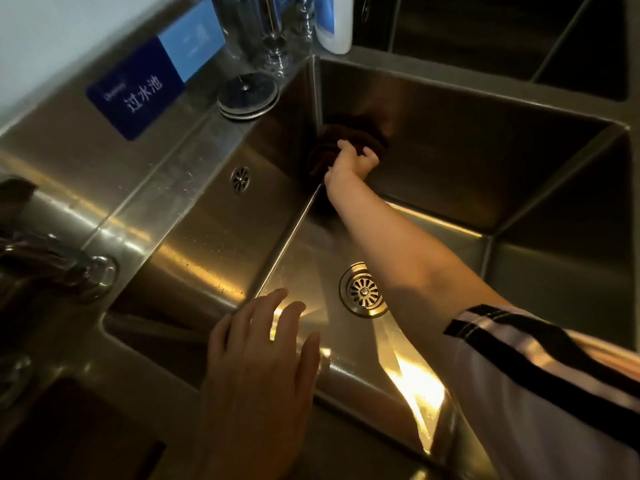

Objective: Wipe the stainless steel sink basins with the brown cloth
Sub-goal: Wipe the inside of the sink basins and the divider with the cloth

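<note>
A shiny steel counter with a deep sink basin (450, 143) fills the view, and warm light glows on the metal. The drain (364, 289) in the floor of the basin is the spot to place things from. Far to the left of the drain, a dark metal tap (52, 265) sits on the counter. Up and to the left of the drain, a blue sign (135, 93) with white letters is stuck on the back wall. Just right of the sign, a round metal plug (247, 95) lies flat on the ledge. Below and to the left of the drain, the left hand (256, 372) rests at the near rim with its fingers straight and spread, holding nothing. Straight up from the drain, in the far corner of the basin, the right hand (349, 164) grips the brown cloth (346, 136) and presses it against the wall. To the right of the drain, a pale sleeve (540, 375) with black stripes covers the upper arm. Up and right of the drain lies a second basin (561, 43).
</note>
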`<action>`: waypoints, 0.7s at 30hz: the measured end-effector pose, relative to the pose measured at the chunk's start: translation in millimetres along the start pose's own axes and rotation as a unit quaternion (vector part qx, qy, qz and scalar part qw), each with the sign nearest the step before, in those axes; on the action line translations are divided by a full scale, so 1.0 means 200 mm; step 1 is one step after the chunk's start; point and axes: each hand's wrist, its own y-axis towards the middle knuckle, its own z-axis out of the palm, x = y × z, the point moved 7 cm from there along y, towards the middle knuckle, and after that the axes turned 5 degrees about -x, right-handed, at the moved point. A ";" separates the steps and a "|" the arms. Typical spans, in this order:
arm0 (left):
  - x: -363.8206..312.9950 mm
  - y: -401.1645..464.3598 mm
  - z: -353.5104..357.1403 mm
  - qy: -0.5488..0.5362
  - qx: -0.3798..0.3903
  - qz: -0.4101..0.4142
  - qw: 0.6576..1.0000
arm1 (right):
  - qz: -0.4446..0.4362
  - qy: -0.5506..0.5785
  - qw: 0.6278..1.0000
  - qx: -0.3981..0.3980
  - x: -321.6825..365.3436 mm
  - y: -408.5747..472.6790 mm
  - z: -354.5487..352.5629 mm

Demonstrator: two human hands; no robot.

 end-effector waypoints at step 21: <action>0.00 -0.03 -0.03 -0.006 -0.001 -0.031 1.000 | -0.019 -0.013 0.998 0.060 0.12 -0.11 0.08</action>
